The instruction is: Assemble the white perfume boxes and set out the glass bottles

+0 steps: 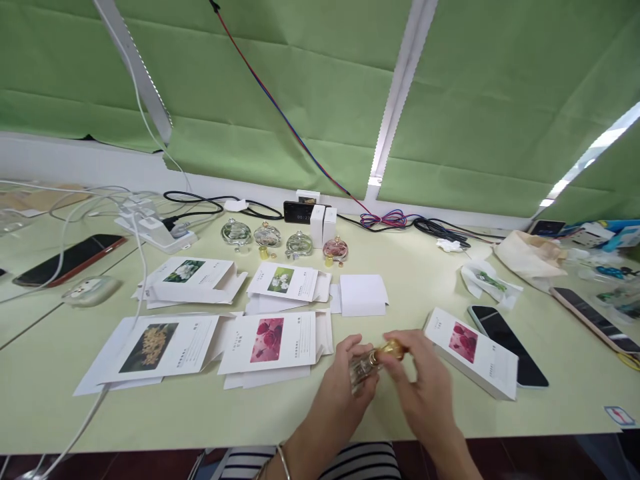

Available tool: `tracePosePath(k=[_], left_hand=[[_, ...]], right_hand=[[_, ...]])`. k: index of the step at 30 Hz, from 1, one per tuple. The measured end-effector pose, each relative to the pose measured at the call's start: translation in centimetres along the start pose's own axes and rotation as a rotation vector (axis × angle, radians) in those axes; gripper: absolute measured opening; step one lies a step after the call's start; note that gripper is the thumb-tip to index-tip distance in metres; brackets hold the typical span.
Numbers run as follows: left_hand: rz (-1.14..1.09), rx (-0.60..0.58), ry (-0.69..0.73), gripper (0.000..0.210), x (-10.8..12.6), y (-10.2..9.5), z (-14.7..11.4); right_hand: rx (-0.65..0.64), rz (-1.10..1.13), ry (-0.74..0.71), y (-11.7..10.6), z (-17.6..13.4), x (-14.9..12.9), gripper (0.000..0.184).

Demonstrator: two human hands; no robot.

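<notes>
One clear glass bottle with a gold neck point(358, 376) is in the left hand point(336, 393), above the near side of the pale yellow-green counter point(200, 417), that hand's fingers closed round the glass. The right hand's point(424, 377) fingers pinch a shiny gold cap point(393, 348) at the neck; whether it is seated, I cannot tell. To the right lies a white cardboard box with a red rose picture point(473, 353), just beside a black-screened phone point(510, 347).
</notes>
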State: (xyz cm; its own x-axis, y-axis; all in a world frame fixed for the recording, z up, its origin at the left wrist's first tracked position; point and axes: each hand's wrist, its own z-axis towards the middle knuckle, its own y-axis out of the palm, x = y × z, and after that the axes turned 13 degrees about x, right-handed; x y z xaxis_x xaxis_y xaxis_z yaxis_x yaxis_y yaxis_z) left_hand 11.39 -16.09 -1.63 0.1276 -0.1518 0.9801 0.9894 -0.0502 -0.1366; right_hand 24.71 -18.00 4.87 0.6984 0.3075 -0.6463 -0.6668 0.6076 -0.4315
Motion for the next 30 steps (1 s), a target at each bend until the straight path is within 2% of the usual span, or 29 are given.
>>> tracePosePath(k=[3,4,6,8,9,12,14,16,18,19,21,22,24,25,27,30], left_hand=[[0.035,0.017,-0.062,0.046,-0.3,-0.1,-0.2],[0.039,0.011,-0.071,0.046,-0.3,-0.1,-0.2],[0.038,-0.009,-0.090,0.047,-0.3,-0.1,-0.1],[0.039,-0.029,-0.110,0.045,-0.1,-0.1,0.1],[0.042,-0.035,-0.117,0.044,0.0,-0.2,0.2],[0.058,-0.033,-0.115,0.043,0.2,-0.4,0.2],[0.080,-0.031,-0.101,0.040,0.1,-0.5,0.2],[0.114,-0.041,-0.071,0.034,0.1,-0.6,0.1],[0.142,-0.046,-0.046,0.029,0.2,-0.6,0.0],[0.148,-0.047,-0.043,0.028,0.3,-0.6,0.1],[0.140,-0.043,-0.049,0.026,0.4,-0.6,0.1],[0.128,-0.047,-0.049,0.025,0.5,-0.6,0.2],[0.098,-0.057,-0.037,0.023,0.6,-0.6,0.2],[0.089,-0.059,-0.029,0.022,0.7,-0.6,0.2],[0.085,-0.062,-0.020,0.022,0.7,-0.5,0.2],[0.100,-0.056,-0.002,0.023,0.5,-0.5,0.2]], right_hand=[[0.280,-0.012,-0.049,-0.6,4.6,0.1,0.014],[0.293,-0.029,-0.060,-0.1,6.7,0.5,0.018],[0.127,-0.111,-0.050,2.1,10.6,2.1,0.027],[-0.137,-0.274,-0.023,5.6,13.5,4.3,0.034],[-0.200,-0.299,-0.020,7.4,14.4,5.4,0.034],[-0.301,-0.341,-0.014,11.7,15.0,8.0,0.032],[-0.328,-0.371,-0.007,12.5,14.5,8.4,0.028],[-0.315,-0.394,-0.020,11.4,13.8,7.5,0.027],[-0.326,-0.360,-0.068,8.7,12.7,5.7,0.031],[-0.374,-0.309,-0.098,7.0,11.9,4.5,0.030],[-0.620,-0.200,-0.104,3.5,9.7,2.2,0.026],[-0.701,-0.202,-0.101,2.0,8.5,1.2,0.024],[-0.765,-0.253,-0.139,0.1,6.0,-0.1,0.015],[-0.767,-0.286,-0.172,-0.4,5.0,-0.4,0.010],[-0.743,-0.337,-0.263,-0.5,3.6,-0.5,0.013],[-0.709,-0.362,-0.384,0.1,3.3,0.1,0.016]])
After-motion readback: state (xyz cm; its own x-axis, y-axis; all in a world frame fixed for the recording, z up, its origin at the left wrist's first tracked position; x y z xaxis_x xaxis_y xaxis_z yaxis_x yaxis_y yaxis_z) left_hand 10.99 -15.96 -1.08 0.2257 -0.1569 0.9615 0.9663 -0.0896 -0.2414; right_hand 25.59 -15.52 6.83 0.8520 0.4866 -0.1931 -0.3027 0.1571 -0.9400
